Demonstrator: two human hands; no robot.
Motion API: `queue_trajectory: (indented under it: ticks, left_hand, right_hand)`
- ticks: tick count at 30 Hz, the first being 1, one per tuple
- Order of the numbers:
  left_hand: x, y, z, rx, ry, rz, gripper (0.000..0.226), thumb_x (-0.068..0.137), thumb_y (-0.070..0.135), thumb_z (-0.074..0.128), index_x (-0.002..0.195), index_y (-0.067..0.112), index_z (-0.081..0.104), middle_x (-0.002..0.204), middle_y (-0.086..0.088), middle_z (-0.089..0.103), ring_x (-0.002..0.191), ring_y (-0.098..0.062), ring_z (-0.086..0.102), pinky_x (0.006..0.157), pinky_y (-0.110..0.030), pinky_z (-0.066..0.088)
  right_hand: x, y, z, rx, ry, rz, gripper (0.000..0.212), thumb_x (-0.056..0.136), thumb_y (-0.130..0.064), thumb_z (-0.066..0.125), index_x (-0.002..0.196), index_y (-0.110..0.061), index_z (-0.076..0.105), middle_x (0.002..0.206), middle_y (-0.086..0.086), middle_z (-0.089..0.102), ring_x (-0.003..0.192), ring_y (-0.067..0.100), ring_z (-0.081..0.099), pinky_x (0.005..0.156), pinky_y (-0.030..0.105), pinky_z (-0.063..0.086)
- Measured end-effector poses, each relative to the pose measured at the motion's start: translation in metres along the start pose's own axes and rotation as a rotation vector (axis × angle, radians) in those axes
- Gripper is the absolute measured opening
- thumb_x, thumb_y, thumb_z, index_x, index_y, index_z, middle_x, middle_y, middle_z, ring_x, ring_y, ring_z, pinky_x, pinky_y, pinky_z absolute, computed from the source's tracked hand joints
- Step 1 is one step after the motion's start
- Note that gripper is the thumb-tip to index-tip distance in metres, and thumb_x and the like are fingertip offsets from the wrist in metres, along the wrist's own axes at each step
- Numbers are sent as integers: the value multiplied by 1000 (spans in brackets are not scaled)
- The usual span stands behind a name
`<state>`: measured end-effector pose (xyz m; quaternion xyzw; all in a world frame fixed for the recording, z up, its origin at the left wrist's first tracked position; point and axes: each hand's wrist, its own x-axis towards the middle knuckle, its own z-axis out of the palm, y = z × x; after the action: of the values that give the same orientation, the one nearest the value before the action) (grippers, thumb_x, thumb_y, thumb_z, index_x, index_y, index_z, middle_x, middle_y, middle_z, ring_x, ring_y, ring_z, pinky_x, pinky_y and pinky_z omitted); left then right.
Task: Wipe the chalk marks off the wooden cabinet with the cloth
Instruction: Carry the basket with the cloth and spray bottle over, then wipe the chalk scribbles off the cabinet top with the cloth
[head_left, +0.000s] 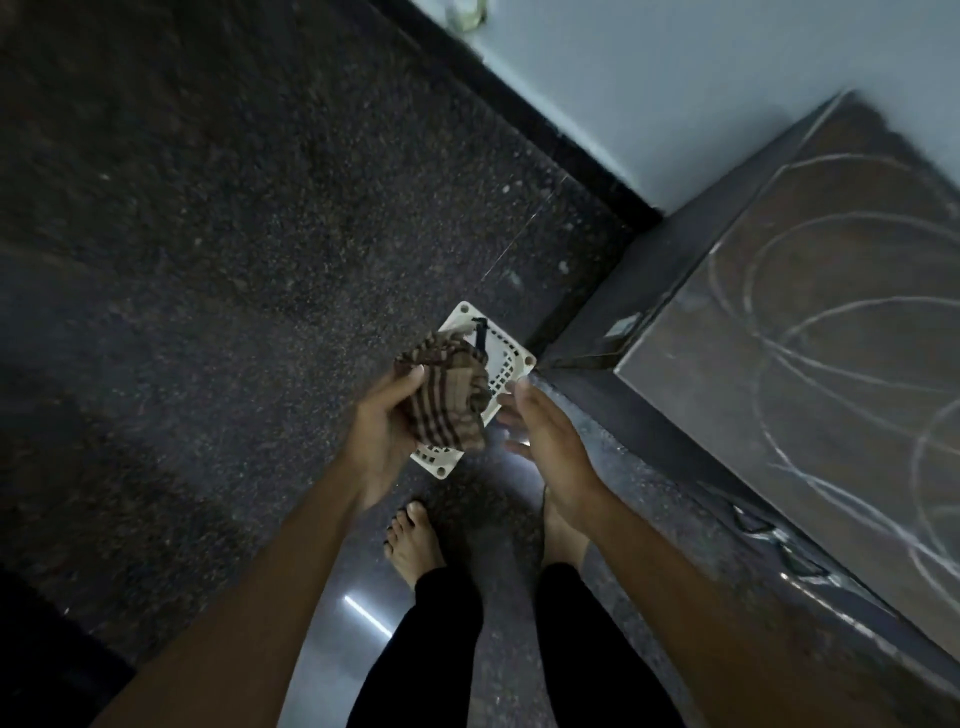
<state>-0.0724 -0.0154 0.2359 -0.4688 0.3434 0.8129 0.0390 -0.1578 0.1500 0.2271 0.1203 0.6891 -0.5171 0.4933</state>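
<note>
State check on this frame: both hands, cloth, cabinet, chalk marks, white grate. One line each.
left hand: grips the cloth.
right hand: open, fingers relaxed, beside the cloth; contact unclear.
cloth: bunched, held off the cabinet.
cabinet: top marked, neither hand on it.
chalk marks: unwiped, loops clearly visible.
white grate: flat on the floor, partly hidden behind the cloth.

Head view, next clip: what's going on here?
A person stands barefoot beside a wooden cabinet. The left hand holds a bunched checked cloth over a white floor grate, and the right hand is open just beside it, not clearly touching. Looping chalk marks cover the cabinet top; the cloth is not on it, so wiping looks not yet begun.
</note>
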Motion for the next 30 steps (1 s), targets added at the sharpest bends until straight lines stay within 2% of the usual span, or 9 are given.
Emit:
queue_trajectory:
  ticks: [3, 6, 11, 13, 18, 22, 25, 27, 30]
  left_hand:
    - [-27, 12, 33, 73, -106, -19, 34, 83, 21, 60, 116, 13, 68, 107, -4, 78, 95, -18, 74, 81, -36, 61]
    - [-47, 15, 66, 179, -179, -31, 32, 85, 20, 64, 116, 13, 70, 112, -4, 77, 100, -17, 73, 90, -40, 57]
    - [-67, 8, 126, 390, -135, 57, 19, 95, 17, 67, 112, 13, 74, 104, 0, 80, 97, -13, 75, 77, -27, 61]
    - [-71, 5, 147, 460, -120, 113, 16, 95, 16, 68, 110, 13, 75, 102, 0, 80, 96, -12, 75, 81, -25, 61]
    - [-80, -2, 198, 639, -237, 116, 4, 90, 22, 75, 94, 21, 74, 94, 9, 79, 95, -9, 73, 81, -22, 58]
    - [-85, -2, 232, 665, -314, 98, 19, 91, 9, 73, 109, 16, 74, 98, 7, 80, 97, -6, 73, 83, -18, 57]
    - [-90, 2, 254, 664, -396, 75, 35, 89, 7, 74, 123, 13, 69, 113, -1, 78, 109, -12, 72, 91, -23, 57]
    - [-91, 4, 265, 673, -422, 73, 34, 89, 3, 73, 121, 15, 68, 111, -1, 78, 108, -12, 72, 90, -22, 56]
    - [-91, 11, 281, 731, -438, 94, 33, 90, 0, 72, 120, 13, 68, 112, -2, 78, 107, -11, 72, 92, -23, 57]
  right_hand:
    - [-40, -27, -13, 133, -30, 17, 47, 100, -58, 35, 125, -29, 62, 122, -8, 69, 111, 8, 66, 88, 26, 54]
    - [-75, -46, -29, 248, -39, 28, 56, 94, -64, 36, 123, -27, 66, 116, -4, 74, 106, 11, 70, 88, 32, 57]
    - [-122, -60, -68, 381, -5, -111, 31, 100, -42, 47, 115, -26, 69, 107, -3, 76, 98, 14, 72, 75, 28, 57]
    - [-135, -59, -86, 431, 44, -138, 20, 99, -30, 54, 116, -27, 65, 104, -11, 76, 97, 8, 71, 74, 24, 56]
    - [-163, -66, -132, 600, 120, -144, 26, 94, -28, 57, 117, -17, 64, 110, 0, 74, 102, 19, 69, 86, 34, 55]
    - [-179, -72, -171, 730, 48, -31, 52, 105, -47, 29, 120, -15, 67, 113, 0, 75, 100, 15, 72, 81, 36, 58]
    - [-178, -74, -190, 771, 32, -11, 39, 105, -33, 40, 126, -11, 65, 119, 11, 72, 109, 27, 69, 78, 40, 60]
    - [-176, -75, -201, 789, 28, -14, 37, 99, -19, 50, 133, -8, 58, 125, 17, 68, 115, 34, 64, 87, 48, 57]
    - [-174, -78, -218, 778, -73, -56, 45, 93, -17, 55, 137, -7, 55, 133, 19, 62, 132, 43, 50, 112, 61, 36]
